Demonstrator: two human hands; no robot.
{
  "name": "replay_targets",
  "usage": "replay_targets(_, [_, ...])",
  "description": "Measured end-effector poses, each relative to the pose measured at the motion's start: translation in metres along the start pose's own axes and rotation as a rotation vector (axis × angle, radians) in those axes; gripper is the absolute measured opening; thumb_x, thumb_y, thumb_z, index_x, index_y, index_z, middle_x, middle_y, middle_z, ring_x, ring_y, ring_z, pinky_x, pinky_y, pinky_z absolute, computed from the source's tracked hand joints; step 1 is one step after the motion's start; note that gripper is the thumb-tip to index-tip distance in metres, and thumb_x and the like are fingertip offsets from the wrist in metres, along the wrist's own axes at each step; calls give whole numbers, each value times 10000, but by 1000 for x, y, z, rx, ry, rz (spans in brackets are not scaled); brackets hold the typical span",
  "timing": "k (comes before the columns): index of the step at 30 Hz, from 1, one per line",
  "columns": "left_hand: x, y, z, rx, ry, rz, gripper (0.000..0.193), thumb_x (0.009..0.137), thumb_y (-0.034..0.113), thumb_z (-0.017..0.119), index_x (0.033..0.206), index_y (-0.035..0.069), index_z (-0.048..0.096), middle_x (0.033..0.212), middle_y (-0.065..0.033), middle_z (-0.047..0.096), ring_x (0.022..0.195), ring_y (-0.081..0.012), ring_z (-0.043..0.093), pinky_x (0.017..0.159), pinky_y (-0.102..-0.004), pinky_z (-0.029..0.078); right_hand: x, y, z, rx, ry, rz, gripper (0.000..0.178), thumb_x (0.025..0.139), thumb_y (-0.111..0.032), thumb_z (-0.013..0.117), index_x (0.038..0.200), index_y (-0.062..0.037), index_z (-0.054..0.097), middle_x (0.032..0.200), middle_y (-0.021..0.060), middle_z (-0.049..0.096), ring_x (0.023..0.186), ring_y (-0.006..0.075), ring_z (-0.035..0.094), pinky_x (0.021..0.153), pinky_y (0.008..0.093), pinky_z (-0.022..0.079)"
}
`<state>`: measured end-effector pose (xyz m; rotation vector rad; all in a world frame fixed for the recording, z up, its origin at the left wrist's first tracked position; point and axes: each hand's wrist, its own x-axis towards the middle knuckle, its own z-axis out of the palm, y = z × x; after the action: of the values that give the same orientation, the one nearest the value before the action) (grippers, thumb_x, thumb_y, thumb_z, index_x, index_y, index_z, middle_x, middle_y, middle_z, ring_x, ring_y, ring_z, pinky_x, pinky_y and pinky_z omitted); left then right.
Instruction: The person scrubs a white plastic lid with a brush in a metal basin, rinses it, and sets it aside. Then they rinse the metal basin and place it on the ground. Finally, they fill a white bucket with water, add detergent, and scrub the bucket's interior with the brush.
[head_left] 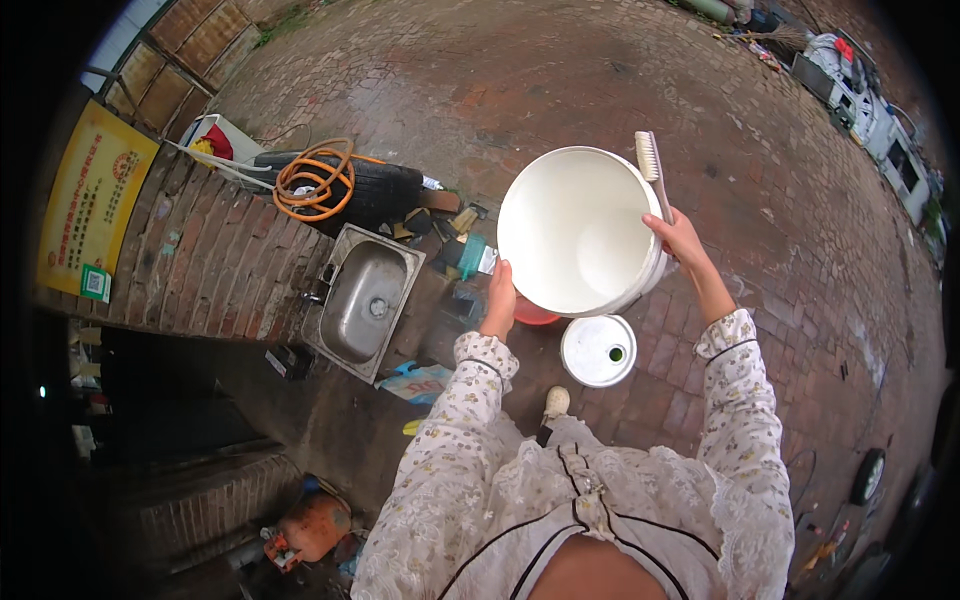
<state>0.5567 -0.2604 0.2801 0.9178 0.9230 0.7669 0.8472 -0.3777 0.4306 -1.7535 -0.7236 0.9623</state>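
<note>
I hold a large white plastic bucket (575, 225) out in front of me, tilted so that its bare inside faces me. My left hand (500, 303) is closed on its left side, the fingers mostly hidden behind the wall. On the opposite side, my right hand (682, 242) grips the bucket's rim and a long-handled scrubbing brush (650, 165) together. The brush points away from me, its pale bristles turned toward the bucket. Below the bucket stands a white lidded pail (590, 352) with a round hole in its top. Part of a red basin (535, 313) shows beneath the bucket.
To the left, a stainless steel sink (408, 262) adjoins a brick wall (215, 262). An orange hose (318, 180) lies coiled over a black tyre (385, 190). An orange gas cylinder (310, 530) stands lower left. Brick paving (800, 240) spreads ahead and right.
</note>
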Motion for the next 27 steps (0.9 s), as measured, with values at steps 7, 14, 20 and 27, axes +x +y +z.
replay_targets(7, [-104,23,-82,210,516,-235,444,901,142,476,1313,-13,416,1319,-128,450,1189,-222,462,955,-314,391,-16,-15,150,-202,-208,-178,681,620,-437,765,1010,82,558,907,137,630,795,202,613,710,311,479])
replay_targets(14, [-175,31,-128,217,127,184,504,807,213,676,1229,-3,504,1133,-132,596,1018,-181,571,884,-305,433,-60,-11,326,-722,-346,-350,702,533,-542,787,836,48,556,734,171,615,670,263,620,628,349,487])
replay_targets(20, [-189,74,-187,67,597,156,220,857,173,647,956,-20,612,892,-47,639,802,-93,555,712,-276,437,-120,-36,475,-700,-514,-446,729,528,-545,802,839,68,559,776,203,611,694,299,616,653,369,493])
replay_targets(27, [-177,93,-331,-296,765,259,226,854,88,634,1020,-64,614,967,-64,637,838,-121,563,747,-266,449,-84,-46,573,-368,-317,-576,471,772,-425,680,853,27,574,779,169,581,757,295,586,668,374,461])
